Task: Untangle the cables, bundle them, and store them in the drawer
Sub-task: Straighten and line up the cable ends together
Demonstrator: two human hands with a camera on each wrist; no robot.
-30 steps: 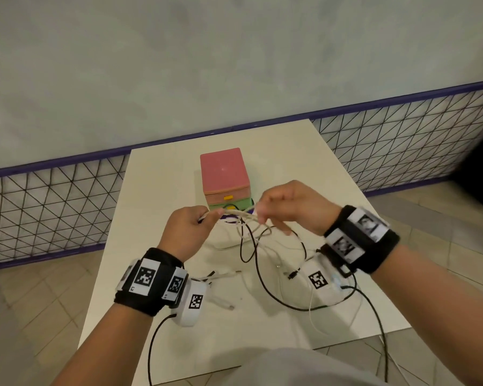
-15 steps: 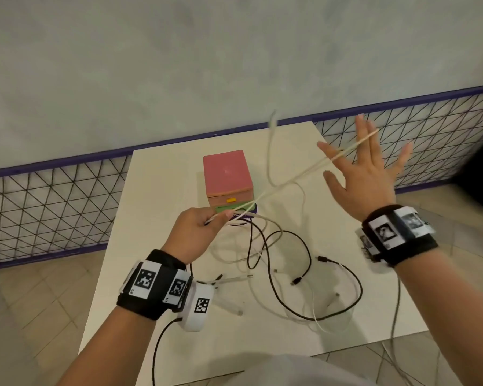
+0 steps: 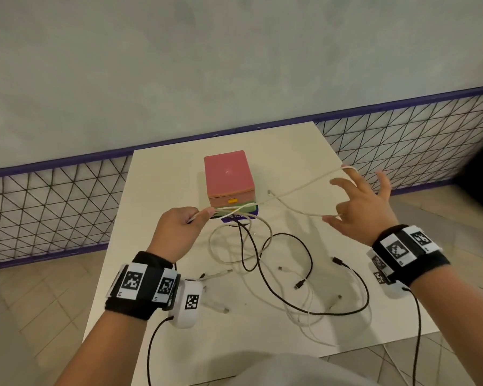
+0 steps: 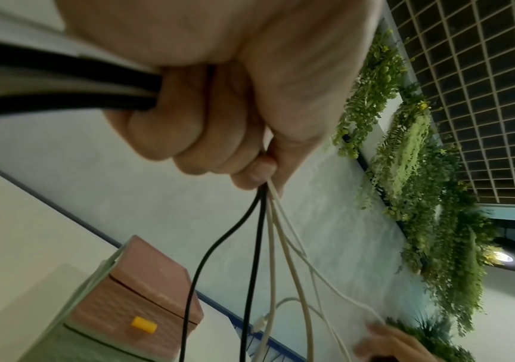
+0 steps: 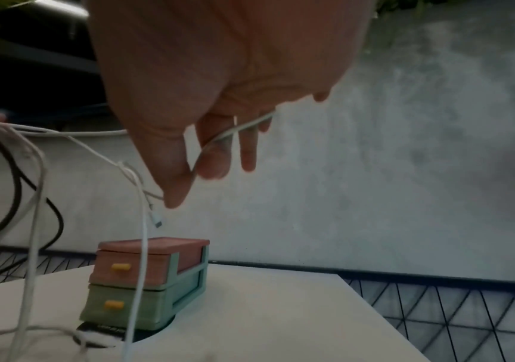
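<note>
- Left hand (image 3: 176,232) held up over the surface (image 3: 162,190), fingers (image 4: 194,137) curled tight, pinching a bunch of black and white cables (image 4: 268,245).
- Right hand (image 3: 360,207) out to the right, fingers (image 5: 247,147) spread wide, one white cable (image 3: 299,188) looped across them.
- White cable stretched in the air between both hands.
- More cables (image 3: 304,274) lying loose in a messy pile on the surface.
- Little drawer box (image 3: 229,182) just behind the left hand, pink drawer on top, green below, both closed.

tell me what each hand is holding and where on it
Left hand grips black and white cables bunched at one spot along their lengths. Right hand is spread, one white cable looped over its fingers.
</note>
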